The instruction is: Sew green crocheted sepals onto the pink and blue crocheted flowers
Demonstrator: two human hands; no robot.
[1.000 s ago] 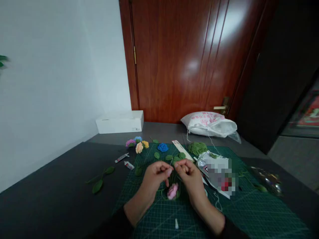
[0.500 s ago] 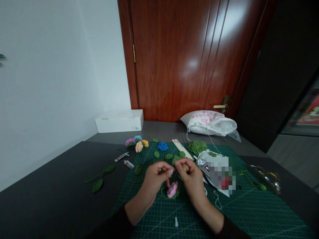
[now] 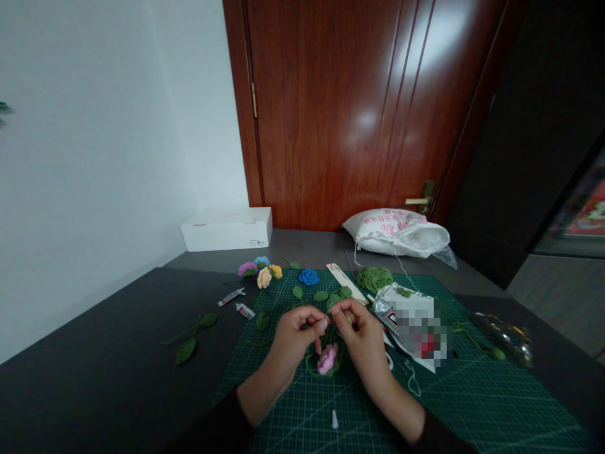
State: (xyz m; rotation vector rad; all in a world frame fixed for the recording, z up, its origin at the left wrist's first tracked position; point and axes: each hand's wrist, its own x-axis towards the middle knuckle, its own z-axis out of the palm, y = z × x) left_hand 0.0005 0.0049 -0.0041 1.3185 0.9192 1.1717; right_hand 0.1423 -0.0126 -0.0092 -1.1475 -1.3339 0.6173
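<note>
My left hand [image 3: 300, 331] and my right hand [image 3: 359, 328] meet over the cutting mat, fingertips almost touching. Each pinches what looks like a thin green strand, mostly hidden by the fingers. Just below them is a pink crocheted flower [image 3: 327, 359] with green yarn around it; whether the strand joins it I cannot tell. Beyond my fingers lie green crocheted leaves [image 3: 321, 296] and a blue crocheted rose [image 3: 309, 276]. A small white nozzle-like cap [image 3: 334, 419] rests on the mat nearer to me.
On the green cutting mat [image 3: 288, 403] are a green yarn bundle [image 3: 375, 279], a ruler [image 3: 345, 283] and a white packet [image 3: 416, 296]. To the left lie small tubes [image 3: 244, 311], crocheted flowers [image 3: 263, 277] and a leafy stem [image 3: 186, 351]. A white box [image 3: 227, 229] and a bag [image 3: 394, 230] stand behind.
My fingertips have shifted very slightly, and the thin strand that showed between them is less visible. Both hands keep their pinch; the pink flower stays in about the same place.
</note>
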